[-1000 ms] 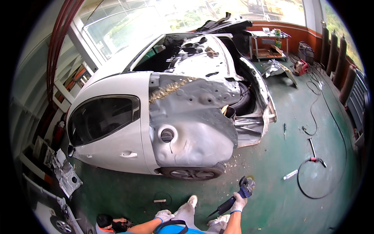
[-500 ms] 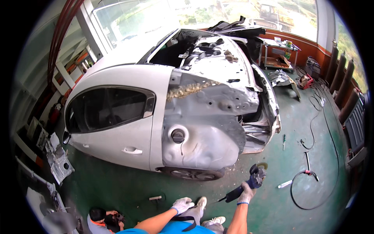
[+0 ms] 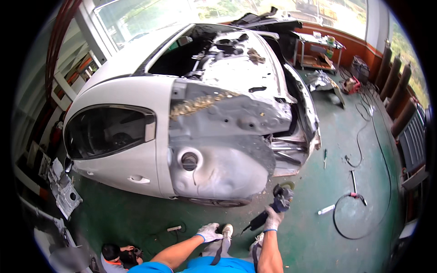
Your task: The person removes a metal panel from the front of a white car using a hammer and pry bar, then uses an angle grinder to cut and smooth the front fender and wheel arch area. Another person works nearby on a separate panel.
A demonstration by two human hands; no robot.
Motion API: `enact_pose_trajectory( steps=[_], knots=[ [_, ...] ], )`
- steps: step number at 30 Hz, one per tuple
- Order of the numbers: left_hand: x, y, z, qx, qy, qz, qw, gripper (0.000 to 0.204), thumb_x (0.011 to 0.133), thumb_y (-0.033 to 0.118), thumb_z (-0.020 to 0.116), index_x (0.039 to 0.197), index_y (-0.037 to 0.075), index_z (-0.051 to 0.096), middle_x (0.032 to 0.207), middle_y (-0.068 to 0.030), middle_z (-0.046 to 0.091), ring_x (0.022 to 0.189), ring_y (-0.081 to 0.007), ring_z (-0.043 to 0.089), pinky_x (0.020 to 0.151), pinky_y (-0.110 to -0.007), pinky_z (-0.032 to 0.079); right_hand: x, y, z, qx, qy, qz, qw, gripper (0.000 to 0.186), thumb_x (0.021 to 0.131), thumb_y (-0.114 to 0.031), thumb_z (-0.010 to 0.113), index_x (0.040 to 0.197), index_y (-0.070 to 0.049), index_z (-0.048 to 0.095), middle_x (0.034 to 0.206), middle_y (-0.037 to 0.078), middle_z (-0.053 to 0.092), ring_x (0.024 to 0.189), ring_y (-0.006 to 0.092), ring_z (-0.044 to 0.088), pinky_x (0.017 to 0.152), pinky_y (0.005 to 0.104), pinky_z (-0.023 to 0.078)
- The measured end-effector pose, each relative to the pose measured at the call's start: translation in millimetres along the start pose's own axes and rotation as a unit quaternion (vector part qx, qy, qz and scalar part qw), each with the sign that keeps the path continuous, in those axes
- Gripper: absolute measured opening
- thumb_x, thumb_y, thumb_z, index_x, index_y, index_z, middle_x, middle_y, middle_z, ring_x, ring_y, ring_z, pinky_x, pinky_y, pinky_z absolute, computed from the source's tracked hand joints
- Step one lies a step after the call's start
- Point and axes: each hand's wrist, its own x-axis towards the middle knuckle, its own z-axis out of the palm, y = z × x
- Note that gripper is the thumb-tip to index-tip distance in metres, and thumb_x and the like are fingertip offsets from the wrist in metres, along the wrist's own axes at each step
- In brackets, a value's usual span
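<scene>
My right hand (image 3: 273,219), in a white knit glove with a blue cuff, grips a dark blue angle grinder (image 3: 283,200). The grinder's disc points away from me, near the car's lower rear corner. My gloved left hand (image 3: 209,232) hangs beside my leg, fingers loosely stretched and nothing in them. In front stands a white car (image 3: 132,169), its outer rear panel cut away. That bares a grey wheel housing (image 3: 227,170), a round filler opening (image 3: 189,160) and a strip of yellowish foam (image 3: 200,105). The rear wheel (image 3: 214,201) shows only in part.
A person (image 3: 112,257) crouches at the lower left, hands on a dark object. On the green floor lie a hammer (image 3: 353,180), a looped hose (image 3: 335,218), a white tube (image 3: 326,209) and a pen-like tool (image 3: 325,158). A cart (image 3: 318,42) and gas cylinders (image 3: 395,77) stand right.
My view has shifted, and the car sits further left and higher in the picture. My right hand and the grinder now appear further left. My left hand stays low beside my leg.
</scene>
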Motion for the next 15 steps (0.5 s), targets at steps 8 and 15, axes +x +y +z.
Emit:
enact_pose_trajectory(
  steps=[8, 15],
  knots=[
    [27.4, 136.9, 38.8, -0.013, 0.115, -0.012, 0.993, 0.090, 0.083, 0.054, 0.079, 0.158, 0.015, 0.047, 0.152, -0.0192, 0.055, 0.138, -0.0419, 0.056, 0.115, -0.053, 0.047, 36.4, -53.7, 29.0, 0.131, -0.011, 0.079, 0.988, 0.043, 0.070, 0.006, 0.084, 0.110, -0.005, 0.073, 0.091, 0.003, 0.071, 0.076, 0.0197, 0.070, 0.072, 0.0351, 0.059],
    [30.6, 147.3, -14.8, -0.086, 0.146, 0.016, 0.985, 0.060, 0.087, 0.044, 0.074, 0.139, 0.015, 0.067, 0.145, -0.0147, 0.062, 0.135, -0.0396, 0.059, 0.112, -0.051, 0.049, 42.5, -156.3, 52.3, 0.163, -0.157, 0.056, 0.972, 0.048, 0.069, 0.001, 0.084, 0.115, 0.000, 0.070, 0.096, 0.008, 0.074, 0.081, 0.0228, 0.072, 0.077, 0.0372, 0.061]
  ],
)
